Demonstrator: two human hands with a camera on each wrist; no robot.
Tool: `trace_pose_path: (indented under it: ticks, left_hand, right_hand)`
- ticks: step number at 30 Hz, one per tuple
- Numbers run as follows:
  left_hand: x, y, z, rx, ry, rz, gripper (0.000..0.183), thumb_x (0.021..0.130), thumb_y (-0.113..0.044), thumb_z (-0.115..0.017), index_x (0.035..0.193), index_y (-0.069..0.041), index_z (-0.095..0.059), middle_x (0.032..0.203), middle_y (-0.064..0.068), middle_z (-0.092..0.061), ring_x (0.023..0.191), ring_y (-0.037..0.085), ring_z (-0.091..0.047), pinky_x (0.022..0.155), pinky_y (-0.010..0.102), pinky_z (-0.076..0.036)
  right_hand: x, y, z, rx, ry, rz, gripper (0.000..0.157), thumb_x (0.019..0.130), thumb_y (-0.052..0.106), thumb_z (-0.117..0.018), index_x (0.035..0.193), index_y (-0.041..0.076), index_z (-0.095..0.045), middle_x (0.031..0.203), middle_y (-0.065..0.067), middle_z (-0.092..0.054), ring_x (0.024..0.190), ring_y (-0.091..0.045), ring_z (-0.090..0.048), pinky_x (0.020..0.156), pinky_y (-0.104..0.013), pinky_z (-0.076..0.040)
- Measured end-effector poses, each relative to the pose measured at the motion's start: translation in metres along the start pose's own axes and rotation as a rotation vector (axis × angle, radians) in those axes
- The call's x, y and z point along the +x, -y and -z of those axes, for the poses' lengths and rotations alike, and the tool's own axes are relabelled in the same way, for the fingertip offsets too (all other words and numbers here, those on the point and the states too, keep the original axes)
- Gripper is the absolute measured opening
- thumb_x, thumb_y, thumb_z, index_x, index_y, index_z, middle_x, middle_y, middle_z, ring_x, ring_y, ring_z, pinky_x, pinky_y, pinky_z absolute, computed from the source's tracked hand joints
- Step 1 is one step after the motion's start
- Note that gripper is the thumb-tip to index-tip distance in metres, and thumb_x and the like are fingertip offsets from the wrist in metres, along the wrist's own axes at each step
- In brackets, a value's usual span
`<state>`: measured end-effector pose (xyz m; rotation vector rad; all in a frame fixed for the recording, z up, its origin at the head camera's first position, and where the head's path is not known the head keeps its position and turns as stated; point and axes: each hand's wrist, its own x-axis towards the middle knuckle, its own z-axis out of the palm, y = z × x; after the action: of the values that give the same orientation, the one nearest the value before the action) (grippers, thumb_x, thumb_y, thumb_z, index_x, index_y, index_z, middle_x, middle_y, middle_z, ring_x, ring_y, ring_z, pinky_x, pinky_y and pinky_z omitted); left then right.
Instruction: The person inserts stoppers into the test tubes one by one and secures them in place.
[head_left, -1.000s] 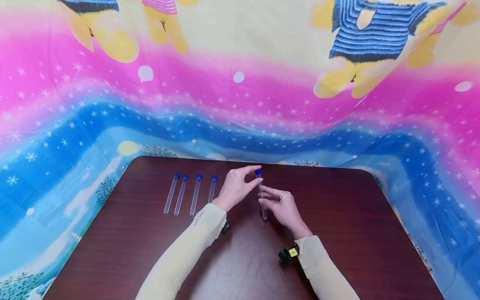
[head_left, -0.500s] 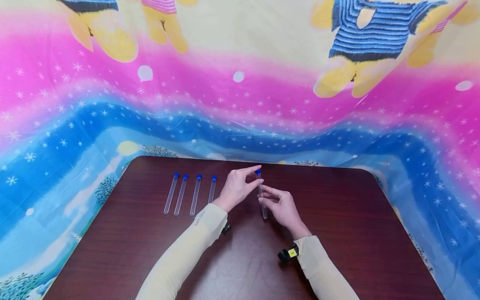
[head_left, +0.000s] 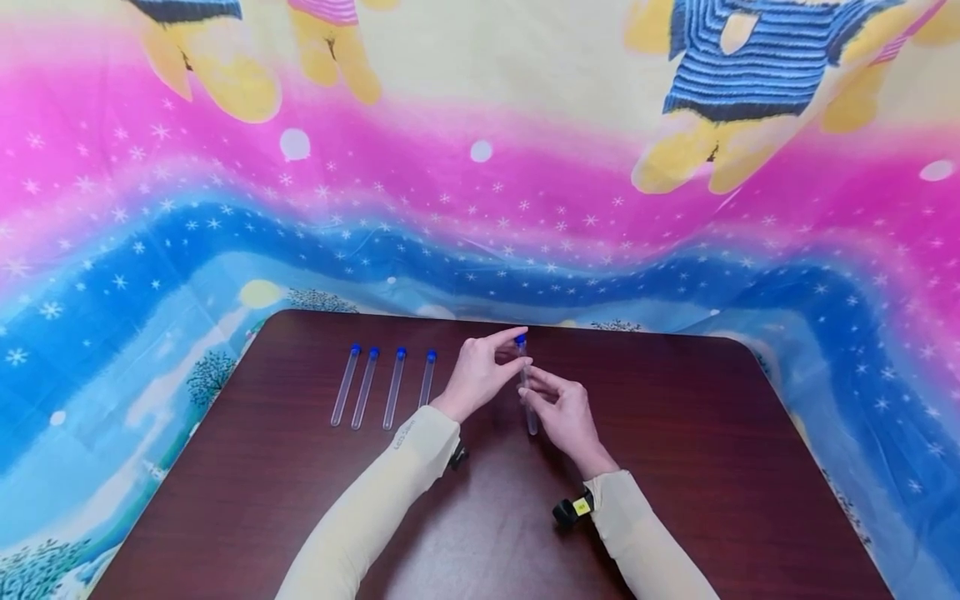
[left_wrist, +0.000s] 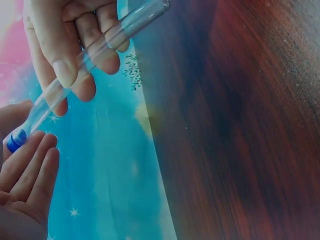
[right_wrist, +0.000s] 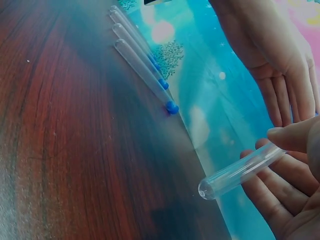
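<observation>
Between both hands, a clear test tube with a blue cap is held off the table, cap end up and slightly tilted. My left hand pinches its upper end, index finger at the cap and thumb just below. Lower down, my right hand grips the tube's middle between thumb and fingers. The rounded bottom sticks out past the right fingers in the right wrist view. Through the left wrist view, the tube body looks transparent, with no contents visible.
Several capped test tubes lie side by side on the dark wooden table, left of my left hand, caps toward the far edge. The left forearm partly covers the nearest one. A patterned cloth hangs behind the table.
Both hands keep their hold on the test tube and have hardly moved. The whole head view has shifted very slightly.
</observation>
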<state>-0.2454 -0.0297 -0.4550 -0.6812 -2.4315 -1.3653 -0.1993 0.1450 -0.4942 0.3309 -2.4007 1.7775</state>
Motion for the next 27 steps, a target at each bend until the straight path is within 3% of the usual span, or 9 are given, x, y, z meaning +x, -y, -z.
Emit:
trace_pose_path:
  ticks: [4,10,14,27]
  left_hand:
    - [0.0035,-0.0022,-0.0009,-0.013,-0.010,-0.012,0.048,0.089,-0.019,-0.082,0.135,-0.016,-0.069,0.100,0.002,-0.076,0.089,0.012,-0.073,0.083,0.034,-0.056]
    - [0.0044,-0.0037,-0.0017,-0.076,0.001,0.024,0.047,0.089,-0.019,-0.082,0.134,-0.016,-0.070,0.101,0.001,-0.076,0.091,0.007,-0.072,0.081,0.024,-0.055]
    - [0.0038,-0.0014,-0.0005,-0.078,0.002,0.041,0.044,0.088,-0.018,-0.083,0.130,-0.015,-0.072,0.101,0.002,-0.076,0.090,0.008,-0.073,0.081,0.023,-0.055]
    - [-0.0008,0.0021,0.0020,-0.085,0.023,0.045,0.044,0.089,-0.018,-0.082,0.131,-0.015,-0.070,0.102,0.003,-0.076,0.092,0.009,-0.072,0.082,0.023,-0.054]
  right_hand:
    - [0.0012,-0.0007,-0.0014,0.009,-0.032,0.050,0.042,0.093,0.005,-0.075,0.134,0.003,-0.067,0.103,-0.013,-0.075,0.085,-0.024,-0.075,0.079,-0.031,-0.057]
    - [0.0020,-0.0019,-0.0041,0.038,-0.053,0.070,0.041,0.093,0.006,-0.075,0.133,0.003,-0.067,0.105,-0.018,-0.074,0.081,-0.025,-0.075,0.077,-0.028,-0.057]
    - [0.0022,-0.0015,-0.0043,0.041,-0.035,0.061,0.041,0.094,0.008,-0.075,0.134,0.003,-0.066,0.106,-0.022,-0.073,0.078,-0.024,-0.075,0.073,-0.029,-0.058]
    - [0.0051,0.0015,-0.0050,0.025,-0.015,0.037,0.042,0.094,0.011,-0.076,0.134,0.006,-0.067,0.105,-0.013,-0.075,0.078,-0.023,-0.075,0.074,-0.030,-0.058]
